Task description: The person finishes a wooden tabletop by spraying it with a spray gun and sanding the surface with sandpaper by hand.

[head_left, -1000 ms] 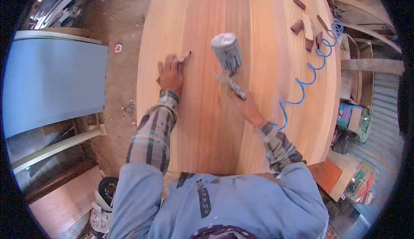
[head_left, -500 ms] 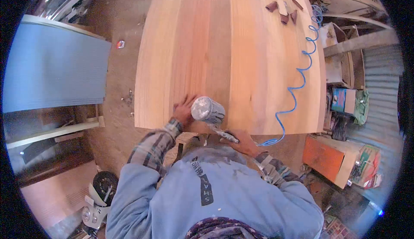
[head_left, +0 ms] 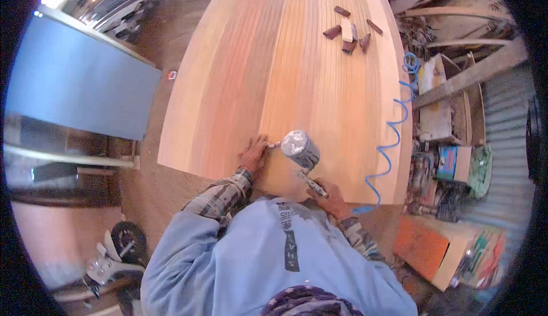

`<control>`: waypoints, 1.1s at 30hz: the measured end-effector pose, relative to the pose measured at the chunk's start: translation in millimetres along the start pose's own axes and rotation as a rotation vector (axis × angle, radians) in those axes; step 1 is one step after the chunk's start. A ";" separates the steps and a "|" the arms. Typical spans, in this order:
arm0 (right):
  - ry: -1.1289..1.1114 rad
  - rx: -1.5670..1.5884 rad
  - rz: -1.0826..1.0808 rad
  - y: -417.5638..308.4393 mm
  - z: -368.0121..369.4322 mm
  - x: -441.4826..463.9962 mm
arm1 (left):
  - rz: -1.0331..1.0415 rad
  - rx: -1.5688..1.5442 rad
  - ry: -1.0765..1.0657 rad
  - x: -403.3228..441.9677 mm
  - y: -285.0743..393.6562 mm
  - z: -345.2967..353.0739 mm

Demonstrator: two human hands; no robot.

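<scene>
My right hand [head_left: 331, 198] is wrapped round the handle of a spray gun [head_left: 311, 183], near the front edge of a wide wooden panel [head_left: 228, 88]. The gun's paint-smeared cup [head_left: 301, 149] sits on top, over the panel's surface. A blue coiled air hose [head_left: 387, 150] runs from below my right hand up along the panel's right side. My left hand [head_left: 254, 155] rests on the panel with its fingers stretched out, left of the gun's nozzle [head_left: 274, 145] and close to it.
Dark brown sandpaper pieces [head_left: 348, 46] and a pale block [head_left: 347, 31] lie on the panel's far right. A blue board [head_left: 80, 76] stands at left, above a motorbike [head_left: 108, 259]. Boxes [head_left: 455, 162] and an orange panel [head_left: 421, 246] are at right.
The view has turned, so the panel appears tilted. The spray gun has shifted to the right, a little farther from my left hand. My left hand stays on the panel.
</scene>
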State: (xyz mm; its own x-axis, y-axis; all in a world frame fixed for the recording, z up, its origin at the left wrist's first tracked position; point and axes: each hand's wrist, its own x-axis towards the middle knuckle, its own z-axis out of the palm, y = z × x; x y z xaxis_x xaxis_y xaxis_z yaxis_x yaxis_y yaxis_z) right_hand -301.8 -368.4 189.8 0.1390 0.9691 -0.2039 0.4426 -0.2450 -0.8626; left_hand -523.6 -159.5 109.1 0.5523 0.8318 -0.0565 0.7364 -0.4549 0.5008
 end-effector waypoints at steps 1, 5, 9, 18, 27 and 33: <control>0.010 -0.011 -0.008 12.0 -16.3 -9.7 | -0.075 -0.059 0.000 4.0 21.1 15.7; -0.226 0.223 0.460 51.6 -90.8 -48.9 | -0.092 -0.072 -0.127 13.5 94.7 65.2; 0.011 0.088 0.135 70.6 -167.5 -88.7 | -0.017 -0.252 -0.153 14.6 161.4 118.6; 0.025 -0.086 0.426 97.8 -235.5 -108.3 | 0.014 -0.212 -0.357 28.9 267.5 153.8; -0.014 -0.265 0.242 140.1 -290.7 -131.6 | 0.339 -0.153 -0.129 64.0 329.8 231.1; -0.062 -0.212 0.165 220.9 -377.2 -130.8 | -0.039 -0.202 -0.003 75.3 405.0 263.5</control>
State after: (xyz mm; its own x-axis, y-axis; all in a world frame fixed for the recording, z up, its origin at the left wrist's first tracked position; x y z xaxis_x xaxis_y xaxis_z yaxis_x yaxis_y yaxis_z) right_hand 112.0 -560.5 200.5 0.1726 0.9139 -0.3673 0.5947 -0.3940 -0.7008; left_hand -80.7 -364.9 80.1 0.5266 0.8462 -0.0815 0.6640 -0.3496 0.6609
